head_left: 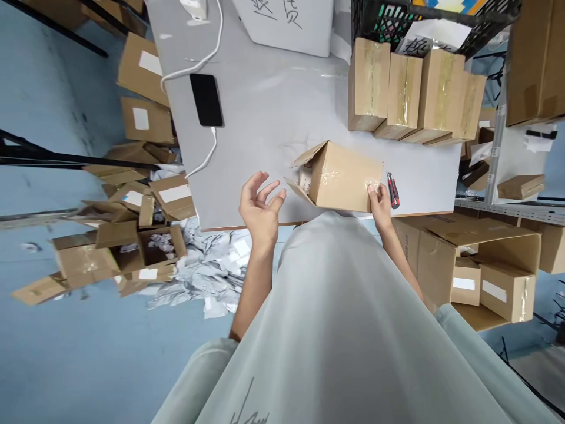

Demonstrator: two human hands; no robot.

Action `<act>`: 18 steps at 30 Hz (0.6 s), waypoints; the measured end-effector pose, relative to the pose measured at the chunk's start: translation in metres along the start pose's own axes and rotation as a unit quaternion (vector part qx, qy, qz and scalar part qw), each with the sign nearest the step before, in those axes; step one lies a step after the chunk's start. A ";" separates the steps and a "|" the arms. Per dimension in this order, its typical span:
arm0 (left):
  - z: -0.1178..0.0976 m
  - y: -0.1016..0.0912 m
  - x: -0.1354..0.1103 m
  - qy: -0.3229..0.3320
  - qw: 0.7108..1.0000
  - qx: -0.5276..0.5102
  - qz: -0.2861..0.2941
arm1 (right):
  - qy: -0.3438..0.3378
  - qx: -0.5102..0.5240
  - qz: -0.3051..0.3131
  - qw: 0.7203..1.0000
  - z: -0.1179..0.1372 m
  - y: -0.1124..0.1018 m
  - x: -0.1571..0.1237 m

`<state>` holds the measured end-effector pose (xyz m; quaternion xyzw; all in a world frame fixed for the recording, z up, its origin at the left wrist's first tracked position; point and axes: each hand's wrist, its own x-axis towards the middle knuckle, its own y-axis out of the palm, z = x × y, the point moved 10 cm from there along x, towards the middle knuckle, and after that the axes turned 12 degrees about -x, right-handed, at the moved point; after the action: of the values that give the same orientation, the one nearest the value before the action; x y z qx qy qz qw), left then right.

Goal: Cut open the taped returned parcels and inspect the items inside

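Observation:
A small cardboard box (346, 176) lies on its side at the front edge of the table, its flaps apart at the left end. Something pale shows just inside that opening; I cannot make out what it is. My right hand (378, 203) grips the box's lower right corner, thumb on the near face. To the left of the flaps, my left hand (261, 207) is held in the air, palm up with its fingers spread and curved, touching nothing. A red and black utility knife (392, 191) rests on the table just right of my right hand.
Several taped boxes (406, 94) stand at the table's back right, before a black crate (432, 23). A phone (207, 100) with a white cable lies at left. Opened cartons and crumpled paper (203, 265) cover the floor left; a large carton (468, 259) stands at right.

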<state>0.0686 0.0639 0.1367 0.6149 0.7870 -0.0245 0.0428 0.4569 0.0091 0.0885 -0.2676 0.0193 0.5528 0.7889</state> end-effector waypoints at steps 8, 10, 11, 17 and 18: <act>0.012 0.002 0.002 -0.065 0.995 -0.056 0.050 | -0.002 -0.001 -0.010 1.000 -0.003 0.010 0.007; 0.014 0.003 0.001 -0.077 0.993 -0.064 0.056 | -0.016 -0.009 -0.007 1.000 0.000 0.014 0.007; 0.015 0.003 0.001 -0.082 0.993 -0.067 0.058 | -0.022 -0.011 -0.005 1.000 0.001 0.016 0.007; 0.020 0.000 0.003 -0.101 0.989 -0.096 0.044 | -0.028 -0.004 -0.008 1.000 0.007 0.020 0.003; 0.018 -0.001 0.003 -0.097 0.989 -0.100 0.042 | -0.026 -0.006 -0.006 1.000 0.008 0.021 0.003</act>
<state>0.0678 0.0650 0.1182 0.6351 0.7509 -0.0033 0.1812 0.4374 0.0203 0.0856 -0.2579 -0.0065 0.5551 0.7908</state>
